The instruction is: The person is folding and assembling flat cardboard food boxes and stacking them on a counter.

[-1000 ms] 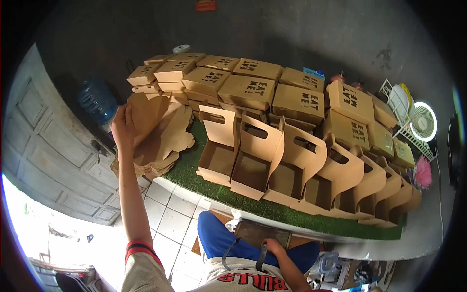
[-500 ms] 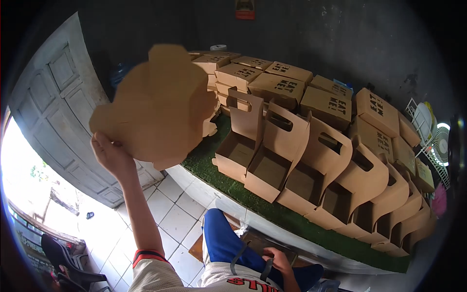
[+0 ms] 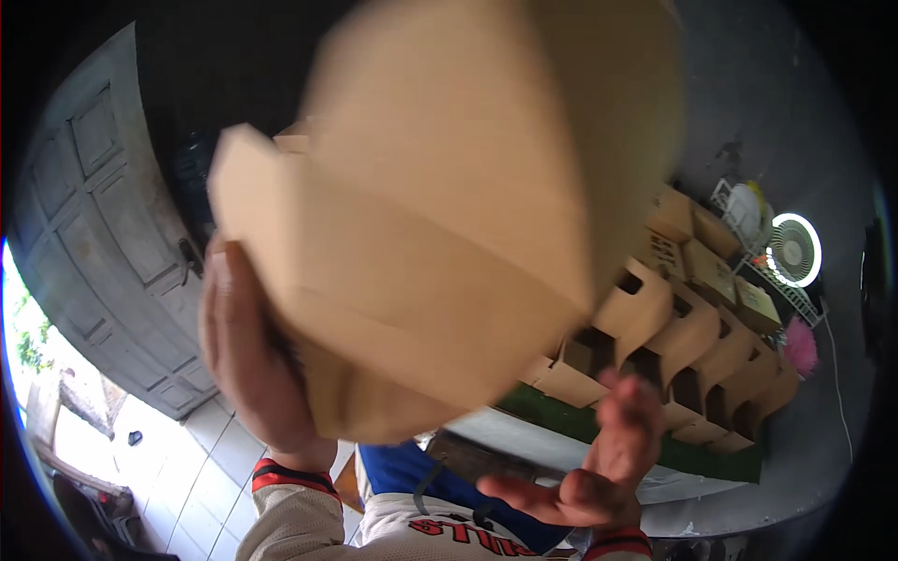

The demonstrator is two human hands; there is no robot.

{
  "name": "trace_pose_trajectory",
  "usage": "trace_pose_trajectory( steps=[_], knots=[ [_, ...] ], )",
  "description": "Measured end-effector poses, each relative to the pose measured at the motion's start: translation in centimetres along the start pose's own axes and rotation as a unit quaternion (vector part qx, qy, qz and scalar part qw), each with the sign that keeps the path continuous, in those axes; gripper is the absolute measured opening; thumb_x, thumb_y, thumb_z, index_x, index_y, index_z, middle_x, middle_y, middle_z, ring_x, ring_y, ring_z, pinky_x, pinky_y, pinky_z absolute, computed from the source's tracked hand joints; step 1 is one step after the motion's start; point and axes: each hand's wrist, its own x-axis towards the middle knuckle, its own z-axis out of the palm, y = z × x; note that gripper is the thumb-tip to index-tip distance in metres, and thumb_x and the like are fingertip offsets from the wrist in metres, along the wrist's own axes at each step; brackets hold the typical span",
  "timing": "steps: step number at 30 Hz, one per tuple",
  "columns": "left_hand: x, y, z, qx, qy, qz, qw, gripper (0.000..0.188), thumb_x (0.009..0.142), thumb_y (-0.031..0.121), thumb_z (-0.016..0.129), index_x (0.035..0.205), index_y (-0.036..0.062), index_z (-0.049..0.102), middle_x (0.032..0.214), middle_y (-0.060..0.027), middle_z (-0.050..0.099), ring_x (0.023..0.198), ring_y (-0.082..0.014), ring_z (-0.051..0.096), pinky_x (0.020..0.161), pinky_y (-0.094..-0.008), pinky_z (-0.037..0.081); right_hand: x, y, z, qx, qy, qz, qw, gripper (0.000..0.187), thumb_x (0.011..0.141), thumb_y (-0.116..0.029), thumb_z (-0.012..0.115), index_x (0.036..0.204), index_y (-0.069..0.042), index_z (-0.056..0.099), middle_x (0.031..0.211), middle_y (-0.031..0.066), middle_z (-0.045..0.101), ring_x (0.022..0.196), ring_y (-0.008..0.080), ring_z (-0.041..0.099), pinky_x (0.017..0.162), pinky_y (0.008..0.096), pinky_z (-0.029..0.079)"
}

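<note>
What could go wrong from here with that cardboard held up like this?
1. Only the left hand supports the cardboard sheet, near its left edge; with the right hand open and apart from it, the sheet could tip or slip.
2. The sheet blocks part of the view of the row of open boxes, so swinging it rightward might knock one.
3. Squeezing hard at the edge may crease the sheet.

Before you, a white-sided table (image 3: pixel 524 441) carries green artificial turf (image 3: pixel 706 460), where a row of open, handled kraft boxes (image 3: pixel 689 338) stands in front of closed brown cardboard boxes (image 3: pixel 708 271) piled along the rear.
</note>
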Motion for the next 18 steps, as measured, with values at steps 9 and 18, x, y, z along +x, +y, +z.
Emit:
trace_pose_trajectory(
  steps=[9,18],
  knots=[
    [-2.0,-0.8,6.4,-0.198,-0.299,-0.334,0.871,0.046,0.1,0.016,0.04,0.14,-0.0055,0.032,0.128,-0.02,0.053,0.115,-0.0238,0.06,0.091,-0.0319,0.054,2.3,0.7,-1.4,-0.243,0.062,0.017,0.968,0.034,0.078,-0.042,0.079,0.111,-0.039,0.072,0.139,0.0189,0.049,0.133,0.0385,0.038,0.112,0.0524,0.028],
    [-1.1,-4.8,6.3,-0.17,-0.387,-0.356,0.833,0.069,0.09,0.031,0.06,0.145,-0.0018,0.032,0.136,-0.017,0.049,0.12,-0.0294,0.057,0.096,-0.0437,0.052,3.3,2.7,-3.2,-0.079,0.096,0.145,0.982,0.018,0.078,-0.021,0.081,0.086,-0.006,0.074,0.132,0.0167,0.06,0.131,0.0406,0.043,0.11,0.0509,0.032]
  ],
)
